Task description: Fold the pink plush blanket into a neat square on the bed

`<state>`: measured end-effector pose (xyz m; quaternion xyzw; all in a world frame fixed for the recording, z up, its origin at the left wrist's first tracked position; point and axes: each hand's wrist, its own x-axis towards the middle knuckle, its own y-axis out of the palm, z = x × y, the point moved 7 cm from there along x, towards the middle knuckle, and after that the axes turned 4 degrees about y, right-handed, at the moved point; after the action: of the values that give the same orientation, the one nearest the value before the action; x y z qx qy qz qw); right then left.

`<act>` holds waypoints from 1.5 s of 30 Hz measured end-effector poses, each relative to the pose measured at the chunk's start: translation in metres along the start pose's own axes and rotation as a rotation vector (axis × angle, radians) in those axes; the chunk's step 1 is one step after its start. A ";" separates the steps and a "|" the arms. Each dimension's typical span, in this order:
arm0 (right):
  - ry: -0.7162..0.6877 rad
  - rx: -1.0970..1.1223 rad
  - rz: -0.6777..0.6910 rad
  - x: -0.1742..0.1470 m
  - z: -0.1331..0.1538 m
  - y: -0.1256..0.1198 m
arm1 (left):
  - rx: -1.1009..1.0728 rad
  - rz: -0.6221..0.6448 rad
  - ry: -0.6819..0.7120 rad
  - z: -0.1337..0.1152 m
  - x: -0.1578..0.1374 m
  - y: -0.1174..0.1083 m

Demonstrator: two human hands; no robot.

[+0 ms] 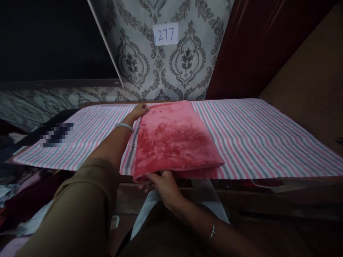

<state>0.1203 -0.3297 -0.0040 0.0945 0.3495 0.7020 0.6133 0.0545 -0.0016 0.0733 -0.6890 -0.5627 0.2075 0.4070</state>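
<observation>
A folded pink plush blanket (177, 139) lies across the middle of the table's striped cloth (257, 139), reaching from the far edge to the near edge. The hands are apart: the left hand (140, 110) grips the blanket's far left corner by the table's far edge; the right hand (163, 185) touches its near fold at the near edge, fingers partly hidden, so whether they clamp it I cannot tell.

- Premises: a room in a home, by appearance.
- Ornate damask-patterned wallpaper (186, 59), residential in character.
- Large dark flat screen (53, 43), resembling a television, upper left.
- Striped cloth (254, 139) spread as a covering.
- Loosely heaped fabrics (29, 200), lower left.
</observation>
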 end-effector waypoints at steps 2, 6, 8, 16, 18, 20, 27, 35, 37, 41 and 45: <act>0.015 -0.035 -0.014 0.006 -0.002 0.003 | -0.018 -0.041 -0.042 0.006 -0.001 0.000; 0.018 -0.111 -0.082 0.022 -0.007 0.005 | -0.018 -0.147 -0.072 0.011 0.001 -0.001; 0.027 -0.158 -0.105 0.028 -0.010 0.007 | -0.027 -0.199 -0.052 0.009 0.002 -0.002; 0.012 -0.253 -0.219 0.012 -0.009 0.006 | -0.104 -0.256 -0.014 0.011 0.008 -0.002; 0.036 -0.298 -0.220 0.006 -0.008 0.007 | -0.098 -0.282 -0.020 0.013 0.010 -0.002; 0.044 -0.341 -0.202 0.001 -0.007 0.009 | -0.081 -0.303 -0.032 0.015 0.013 -0.001; -0.161 -0.459 -0.216 0.002 -0.001 0.007 | 0.003 -0.328 -0.104 0.014 0.010 -0.004; -0.132 -0.272 0.032 -0.001 -0.011 0.008 | 0.129 -0.338 0.157 -0.038 -0.017 -0.024; -0.148 -0.202 0.087 -0.008 -0.007 0.003 | 0.158 -0.300 0.322 -0.067 -0.047 -0.030; -0.200 -0.199 0.069 -0.026 0.012 -0.028 | 0.141 -0.214 0.638 -0.128 -0.148 -0.031; -0.263 -0.384 -0.067 -0.044 0.030 -0.074 | 0.214 -0.202 0.962 -0.177 -0.254 -0.001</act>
<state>0.2059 -0.3589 -0.0132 0.0553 0.1296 0.7166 0.6831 0.1147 -0.2992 0.1337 -0.6031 -0.3505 -0.1176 0.7068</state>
